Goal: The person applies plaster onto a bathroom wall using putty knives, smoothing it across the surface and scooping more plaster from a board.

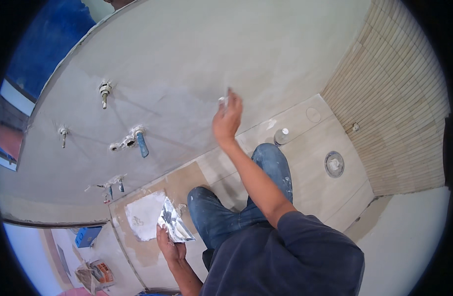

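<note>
My left hand (171, 244) grips a shiny, roughly triangular metal sheet (176, 222), like a wide blade, with white paste on its edge. It is low on the left, beside my knee. My right hand (228, 121) is raised close to the grey plastered wall (266, 54), fingers closed and smeared by motion. A small whitish thing with a dark tip shows at its fingertips, too blurred to name. Under my left hand lies a white, paste-stained sheet (145, 217) on the tiled floor.
Pipe stubs (105, 93) and a blue-handled fitting (142, 144) stick out of the wall. A clear bottle (281, 136) stands beside my right knee, near a round drain (334, 164). Narrow beige tiles (394, 98) cover the right wall. A bag (95, 275) and blue box (87, 237) sit lower left.
</note>
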`<action>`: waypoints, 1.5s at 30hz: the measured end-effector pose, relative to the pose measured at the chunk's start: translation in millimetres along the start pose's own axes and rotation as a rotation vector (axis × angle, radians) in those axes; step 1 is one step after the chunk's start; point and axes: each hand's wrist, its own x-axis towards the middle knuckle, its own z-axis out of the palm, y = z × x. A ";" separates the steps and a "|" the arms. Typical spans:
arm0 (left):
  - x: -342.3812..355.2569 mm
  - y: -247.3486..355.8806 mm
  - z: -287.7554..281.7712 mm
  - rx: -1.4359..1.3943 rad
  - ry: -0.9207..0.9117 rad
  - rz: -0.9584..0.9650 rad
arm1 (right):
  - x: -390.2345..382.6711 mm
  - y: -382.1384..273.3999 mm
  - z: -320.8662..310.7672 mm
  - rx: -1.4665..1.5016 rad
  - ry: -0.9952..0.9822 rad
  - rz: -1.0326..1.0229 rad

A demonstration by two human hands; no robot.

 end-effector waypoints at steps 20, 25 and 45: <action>-9.2 7.0 11.7 -0.055 0.042 -0.050 | 59.2 105.6 43.5 0.937 0.373 0.992; -8.9 7.9 8.5 -0.028 0.054 -0.013 | 54.1 -27.7 58.4 0.280 0.332 0.352; -8.6 7.3 -4.6 -0.032 0.030 0.002 | -116.4 -32.5 98.3 0.018 -0.133 0.041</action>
